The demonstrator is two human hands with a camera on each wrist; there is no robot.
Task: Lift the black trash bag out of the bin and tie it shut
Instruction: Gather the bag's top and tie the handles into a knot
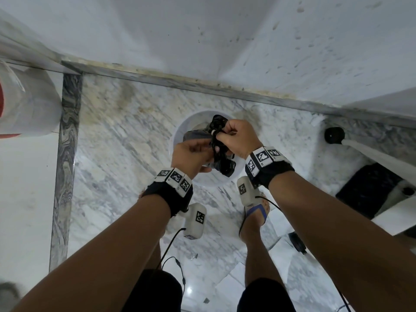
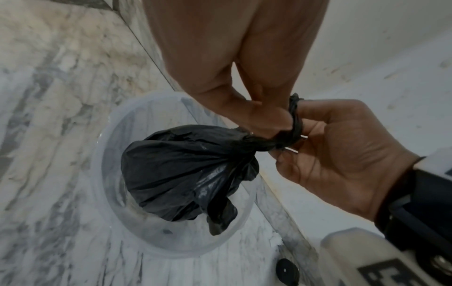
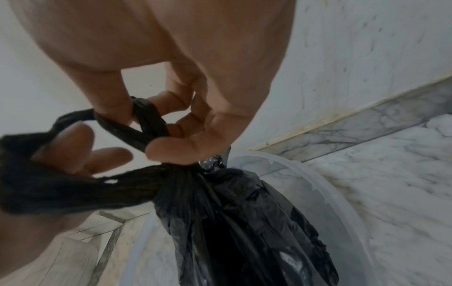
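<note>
The black trash bag [image 1: 221, 164] hangs over the round translucent white bin [image 1: 180, 131] on the marble floor. Its neck is twisted into thin strands that both hands hold. In the left wrist view the bag's full body [image 2: 186, 170] dangles above the bin [image 2: 110, 193]. A black strand loops round a finger of my left hand [image 2: 257, 120], and my right hand [image 2: 330, 147] pinches the knot. In the right wrist view my right hand [image 3: 171, 125] holds a loop of strand. My left hand [image 3: 73, 151] grips the other twisted end beside the bag [image 3: 232, 222].
A white wall and grey marble skirting [image 1: 202, 83] run just behind the bin. A black round door stopper [image 1: 334, 135] sits at the right, near dark furniture [image 1: 371, 188]. A white roll with red [image 1: 22, 104] stands at the left. My sandalled foot [image 1: 256, 212] is close to the bin.
</note>
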